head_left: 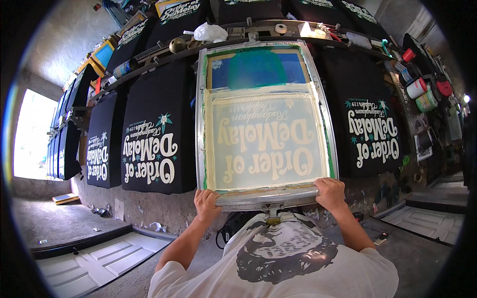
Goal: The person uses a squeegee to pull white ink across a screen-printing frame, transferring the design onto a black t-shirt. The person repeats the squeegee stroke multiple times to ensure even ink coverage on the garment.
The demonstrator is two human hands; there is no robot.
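A large screen-printing frame point(200, 129) with a metal rim lies in front of me, its long sides running away from me. Pale mesh point(268, 114) with faint upside-down lettering fills its near part, and a blue and green band point(256, 69) crosses the far end. My left hand point(207, 204) is closed over the near left corner of the rim. At the near right corner, my right hand point(330, 192) grips the same rim. A metal clamp point(273, 213) sits at the middle of the near edge. Whatever lies beneath the frame is mostly hidden.
Black printed shirts on boards stand left point(154, 129) and right point(367, 114) of the frame, with several more behind. A rail point(164, 60) beyond holds a white plastic bag point(210, 33) and a tape roll point(280, 28). Paint tubs point(416, 88) crowd the right; panelled doors point(104, 258) lie low on the left.
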